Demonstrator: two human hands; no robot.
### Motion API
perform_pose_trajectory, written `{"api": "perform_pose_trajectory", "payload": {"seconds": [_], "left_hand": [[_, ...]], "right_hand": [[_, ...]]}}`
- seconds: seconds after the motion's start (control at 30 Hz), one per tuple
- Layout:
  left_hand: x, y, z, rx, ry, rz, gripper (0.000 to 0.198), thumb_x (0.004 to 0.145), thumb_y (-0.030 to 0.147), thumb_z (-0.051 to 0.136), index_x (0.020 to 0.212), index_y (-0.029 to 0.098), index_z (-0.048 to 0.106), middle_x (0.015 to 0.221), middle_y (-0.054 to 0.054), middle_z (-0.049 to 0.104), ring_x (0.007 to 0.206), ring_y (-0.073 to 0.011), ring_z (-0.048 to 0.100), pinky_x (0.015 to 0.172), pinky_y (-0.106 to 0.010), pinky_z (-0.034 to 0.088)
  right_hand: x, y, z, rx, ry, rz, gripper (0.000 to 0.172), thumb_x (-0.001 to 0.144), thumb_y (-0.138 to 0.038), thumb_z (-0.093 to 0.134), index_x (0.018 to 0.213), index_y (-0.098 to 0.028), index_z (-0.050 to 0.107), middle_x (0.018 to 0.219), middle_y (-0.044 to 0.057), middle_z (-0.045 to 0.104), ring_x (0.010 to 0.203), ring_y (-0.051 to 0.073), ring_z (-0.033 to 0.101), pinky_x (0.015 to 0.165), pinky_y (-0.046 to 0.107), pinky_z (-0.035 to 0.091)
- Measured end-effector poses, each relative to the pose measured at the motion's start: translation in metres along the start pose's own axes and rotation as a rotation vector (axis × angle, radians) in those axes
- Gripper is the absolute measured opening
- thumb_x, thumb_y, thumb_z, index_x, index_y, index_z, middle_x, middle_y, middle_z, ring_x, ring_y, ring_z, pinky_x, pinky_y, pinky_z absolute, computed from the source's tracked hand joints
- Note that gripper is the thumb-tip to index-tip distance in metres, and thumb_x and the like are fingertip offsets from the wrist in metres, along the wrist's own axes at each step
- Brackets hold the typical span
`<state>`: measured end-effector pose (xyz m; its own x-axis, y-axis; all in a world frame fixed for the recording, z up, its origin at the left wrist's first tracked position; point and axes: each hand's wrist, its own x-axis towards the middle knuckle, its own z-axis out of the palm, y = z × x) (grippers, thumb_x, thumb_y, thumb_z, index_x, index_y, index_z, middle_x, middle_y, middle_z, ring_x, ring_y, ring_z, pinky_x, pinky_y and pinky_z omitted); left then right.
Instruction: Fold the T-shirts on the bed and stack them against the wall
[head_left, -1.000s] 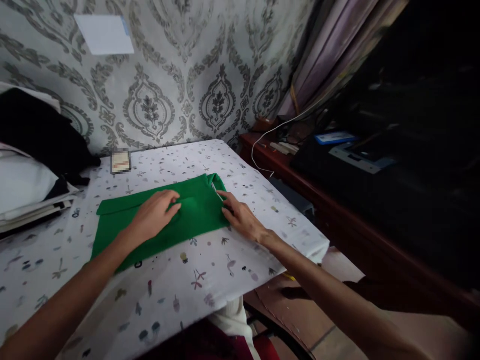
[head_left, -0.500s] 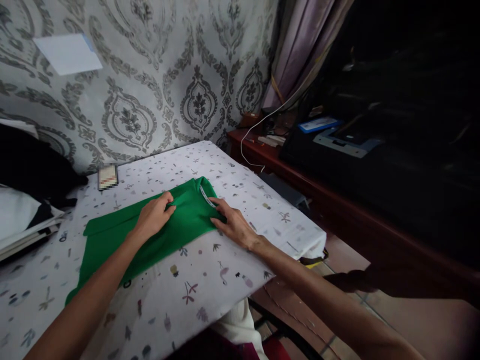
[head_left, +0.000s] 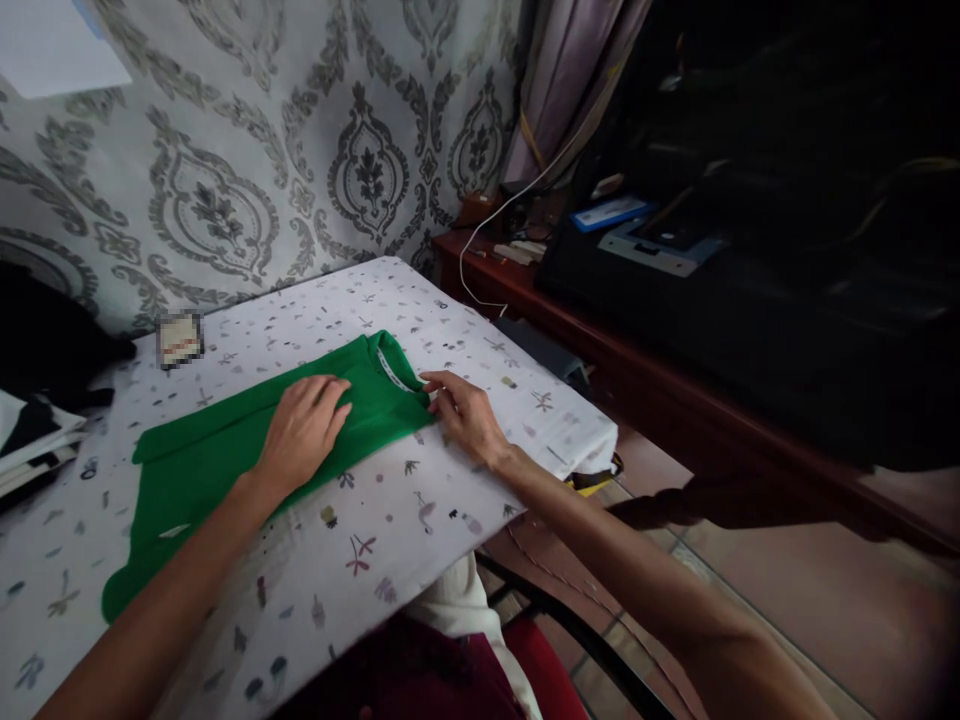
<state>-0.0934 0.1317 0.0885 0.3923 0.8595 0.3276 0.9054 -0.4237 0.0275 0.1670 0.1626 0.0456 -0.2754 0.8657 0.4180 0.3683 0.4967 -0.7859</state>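
A folded green shirt (head_left: pixel 217 440) lies on a table with a white patterned cover (head_left: pixel 397 540). Its collar, lined inside with a white printed band (head_left: pixel 391 372), points to the right. My left hand (head_left: pixel 304 430) rests palm down on the middle of the shirt, fingers stretched out and nothing gripped. At the collar end is my right hand (head_left: pixel 466 418); its index finger and thumb close around the shirt's edge, and the other fingers are partly hidden.
A small blurred card-like item (head_left: pixel 180 340) stands near the wall. Dark and white cloths (head_left: pixel 37 425) are piled at the left. Beyond the table's right side is a dark red wooden stand (head_left: pixel 517 280) with a large black screen and a white cable (head_left: pixel 463 262).
My left hand has gone from a loose pinch to lying flatter on the shirt. My right fingers have closed in at the collar edge. The view has shifted right and down.
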Motion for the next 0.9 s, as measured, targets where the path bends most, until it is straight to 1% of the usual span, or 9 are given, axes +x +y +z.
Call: {"api": "perform_pose_trajectory", "payload": {"seconds": [0.1,0.2,0.33,0.47,0.57,0.63,0.73,0.8,0.9], "left_hand": [[-0.008,0.003,0.019,-0.096,-0.082,0.109,0.047,0.105,0.043,0.030,0.138,0.018,0.052,0.144,-0.014,0.056,0.135,-0.0289,0.049,0.114,-0.049,0.038],[-0.013,0.000,0.033,-0.112,-0.154,0.103,0.053,0.105,0.048,0.027,0.146,0.021,0.047,0.157,-0.011,0.045,0.148,-0.0268,0.036,0.122,-0.051,0.028],[-0.015,-0.005,0.036,-0.114,-0.188,0.110,0.057,0.105,0.051,0.026,0.149,0.021,0.044,0.162,-0.010,0.037,0.152,-0.0256,0.029,0.124,-0.050,0.024],[-0.013,-0.003,0.034,-0.094,-0.163,0.128,0.056,0.105,0.052,0.026,0.149,0.022,0.045,0.161,-0.011,0.039,0.151,-0.0242,0.030,0.124,-0.049,0.025],[-0.013,0.004,0.031,-0.054,-0.166,0.109,0.056,0.105,0.050,0.027,0.148,0.019,0.045,0.160,-0.013,0.041,0.151,-0.0243,0.032,0.124,-0.050,0.025],[-0.019,0.008,0.027,-0.029,-0.197,0.083,0.056,0.105,0.051,0.028,0.148,0.019,0.044,0.157,-0.014,0.045,0.149,-0.0246,0.035,0.124,-0.052,0.023],[-0.043,0.004,0.017,-0.021,-0.233,0.009,0.060,0.104,0.054,0.027,0.151,0.019,0.039,0.157,-0.012,0.045,0.150,-0.0242,0.033,0.125,-0.052,0.020],[-0.070,-0.007,0.011,-0.032,-0.248,-0.078,0.065,0.103,0.057,0.025,0.156,0.020,0.032,0.162,-0.011,0.037,0.153,-0.0232,0.027,0.125,-0.050,0.019],[-0.119,-0.033,0.000,-0.038,-0.278,-0.231,0.070,0.102,0.062,0.024,0.160,0.023,0.024,0.165,-0.009,0.029,0.154,-0.0238,0.022,0.126,-0.048,0.018]], "right_hand": [[0.000,-0.003,-0.003,0.040,-0.036,0.064,0.036,0.095,-0.022,0.043,0.129,-0.020,0.055,0.104,0.006,0.067,0.070,0.014,0.067,0.068,0.031,0.055],[-0.002,-0.001,-0.003,-0.067,-0.103,0.047,0.047,0.087,-0.017,0.053,0.134,-0.020,0.051,0.106,0.007,0.065,0.072,0.015,0.064,0.068,0.031,0.054],[-0.008,0.000,-0.004,-0.275,-0.045,-0.001,0.052,0.079,-0.004,0.046,0.127,-0.020,0.055,0.102,0.007,0.064,0.081,0.017,0.064,0.076,0.033,0.054],[0.000,-0.020,0.003,-0.344,0.032,-0.114,0.036,0.090,-0.010,0.044,0.120,-0.020,0.061,0.103,0.010,0.064,0.091,0.022,0.065,0.082,0.037,0.056],[0.024,-0.045,0.026,-0.296,-0.126,-0.265,0.036,0.098,-0.016,0.039,0.126,-0.021,0.061,0.116,0.012,0.066,0.110,0.024,0.063,0.095,0.041,0.054],[0.041,-0.055,0.049,-0.265,-0.251,-0.306,0.041,0.101,-0.022,0.035,0.135,-0.021,0.057,0.132,0.013,0.063,0.124,0.024,0.059,0.104,0.044,0.051],[0.055,-0.054,0.084,-0.303,-0.373,-0.265,0.048,0.104,-0.035,0.030,0.145,-0.018,0.050,0.145,0.015,0.057,0.137,0.026,0.050,0.112,0.048,0.045],[0.055,-0.044,0.101,-0.382,-0.410,-0.250,0.052,0.104,-0.040,0.032,0.147,-0.015,0.049,0.148,0.017,0.054,0.141,0.028,0.047,0.115,0.050,0.041],[0.049,-0.027,0.112,-0.485,-0.399,-0.306,0.052,0.103,-0.041,0.037,0.145,-0.014,0.051,0.152,0.019,0.049,0.145,0.031,0.042,0.117,0.054,0.037]]}}
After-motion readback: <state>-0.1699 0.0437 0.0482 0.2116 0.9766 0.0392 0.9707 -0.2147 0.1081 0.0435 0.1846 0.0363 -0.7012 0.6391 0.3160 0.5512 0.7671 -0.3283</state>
